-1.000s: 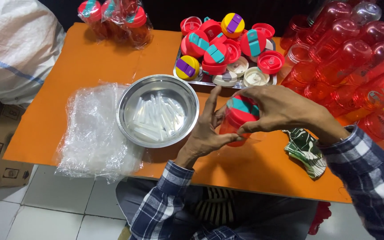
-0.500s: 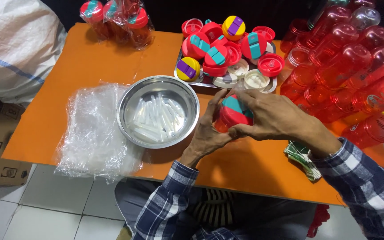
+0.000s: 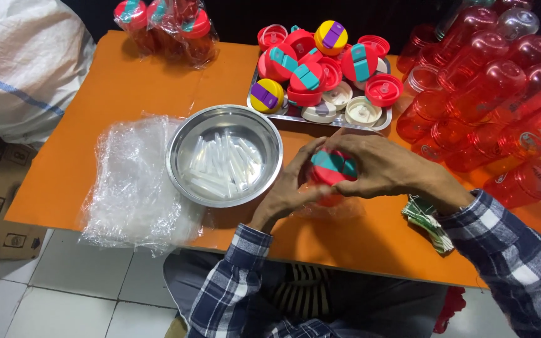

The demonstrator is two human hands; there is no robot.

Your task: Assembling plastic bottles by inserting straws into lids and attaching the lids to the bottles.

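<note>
Both my hands close around a red plastic bottle point(image 3: 327, 203) standing upright on the orange table point(image 3: 126, 87). Its red lid with a teal flap point(image 3: 332, 166) faces up at me. My left hand point(image 3: 290, 188) wraps the bottle's left side. My right hand point(image 3: 380, 166) grips the lid from the right, fingers curled over its rim. A steel bowl point(image 3: 183, 134) holding several white plastic straws point(image 3: 223, 164) sits just left of my hands.
A metal tray point(image 3: 295, 114) behind my hands carries several red, yellow and white lids. Several red transparent bottles point(image 3: 496, 94) are piled at the right. Clear plastic bags point(image 3: 133, 181) lie left of the bowl. Wrapped bottles point(image 3: 164, 25) stand at the back. A white sack point(image 3: 20, 62) lies left.
My hands have closed in tighter around the bottle and lid. My right hand's fingers turned over the lid. The bowl and tray stayed put.
</note>
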